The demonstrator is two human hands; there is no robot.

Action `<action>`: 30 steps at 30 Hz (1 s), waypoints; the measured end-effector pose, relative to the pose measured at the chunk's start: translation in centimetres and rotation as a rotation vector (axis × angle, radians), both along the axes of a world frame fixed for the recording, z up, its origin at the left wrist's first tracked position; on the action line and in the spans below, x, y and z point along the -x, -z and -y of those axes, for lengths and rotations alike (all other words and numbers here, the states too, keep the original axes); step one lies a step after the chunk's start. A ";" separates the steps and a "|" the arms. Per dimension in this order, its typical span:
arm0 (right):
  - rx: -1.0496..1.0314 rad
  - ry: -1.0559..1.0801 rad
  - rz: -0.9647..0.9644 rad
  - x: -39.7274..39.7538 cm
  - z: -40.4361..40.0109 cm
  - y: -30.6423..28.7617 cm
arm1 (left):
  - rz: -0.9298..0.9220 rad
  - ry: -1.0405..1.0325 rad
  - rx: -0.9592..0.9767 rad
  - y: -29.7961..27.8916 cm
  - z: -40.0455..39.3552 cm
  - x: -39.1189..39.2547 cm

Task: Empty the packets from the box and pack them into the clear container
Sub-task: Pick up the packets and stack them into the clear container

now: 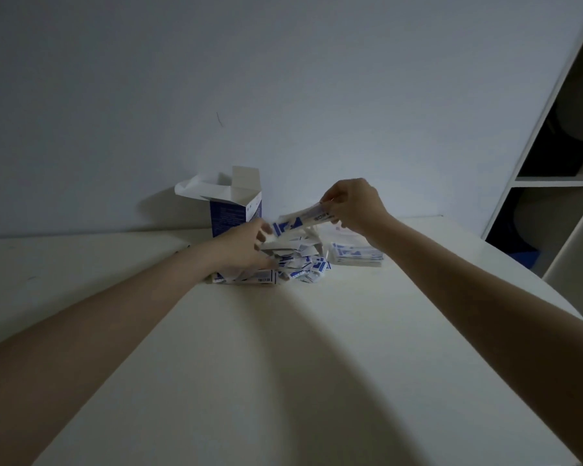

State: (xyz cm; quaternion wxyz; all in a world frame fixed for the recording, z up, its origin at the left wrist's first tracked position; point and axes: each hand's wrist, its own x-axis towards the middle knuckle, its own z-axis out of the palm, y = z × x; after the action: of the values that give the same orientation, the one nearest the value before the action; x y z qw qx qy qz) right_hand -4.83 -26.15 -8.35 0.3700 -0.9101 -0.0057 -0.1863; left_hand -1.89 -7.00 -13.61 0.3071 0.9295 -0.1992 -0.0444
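Note:
A blue and white box (231, 210) stands open against the wall with its flaps up. In front of it lies a loose pile of white and blue packets (290, 267) on the table. My right hand (354, 205) holds a small stack of packets (303, 220) above the pile. My left hand (246, 247) reaches into the pile from the left, fingers curled at the stack's lower end. To the right, a clear container (347, 235) holds a neat stack of packets (355, 253); its walls are hard to make out.
The white table (283, 348) runs toward me, its right edge slanting away. A plain wall stands right behind the box. A white shelf unit (559, 183) with dark compartments rises at the far right.

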 end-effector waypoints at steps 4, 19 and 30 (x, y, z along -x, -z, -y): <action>-0.125 -0.020 -0.101 0.7 0.5 0.8 | -0.349 0.062 0.557 -1.5 1.3 1.4; -0.008 -0.155 -0.266 1.4 0.4 3.6 | -0.284 0.069 0.470 -0.8 2.1 2.2; -0.026 -0.263 -0.171 1.6 0.0 4.3 | -0.137 -0.053 0.327 -0.9 2.1 1.9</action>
State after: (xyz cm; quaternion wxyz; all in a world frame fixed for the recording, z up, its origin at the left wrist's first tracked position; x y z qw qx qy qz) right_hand -6.45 -26.18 -12.63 0.4023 -0.9092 -0.0907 -0.0581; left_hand -3.81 -9.12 -12.68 0.4681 0.8670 -0.1576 -0.0666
